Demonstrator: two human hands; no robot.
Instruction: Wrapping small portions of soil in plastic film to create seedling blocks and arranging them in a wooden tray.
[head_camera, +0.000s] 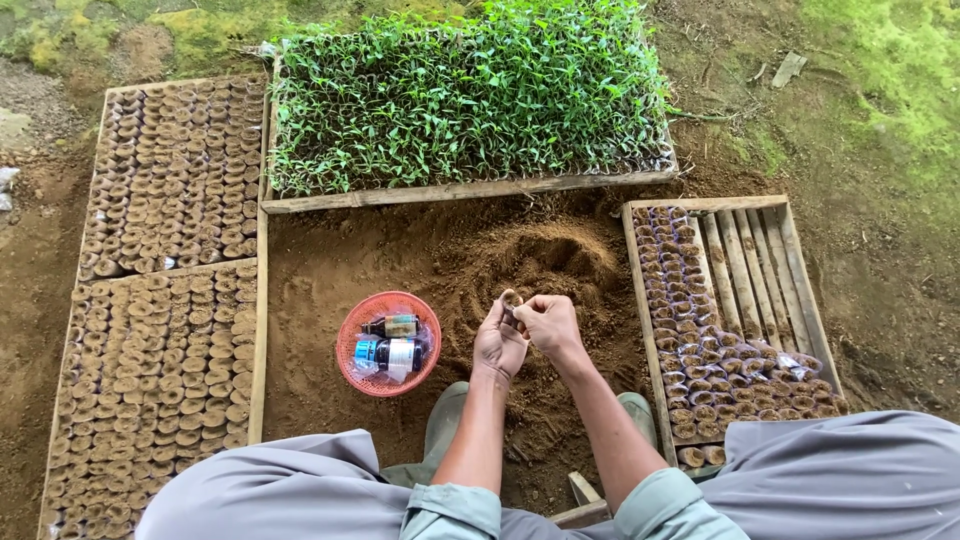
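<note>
Small soil pot, both hands pinching, soil mound

Left hand: raised in front of the body, back of the hand facing the camera, fingers curled up and pinched together.
Right hand: right against the left, fingertips meeting it at the top.
Forearms: bare, angling inward from the knees.
Sleeves: pale green, rolled at the elbows.
Legs: spread wide, grey trousers.
</note>
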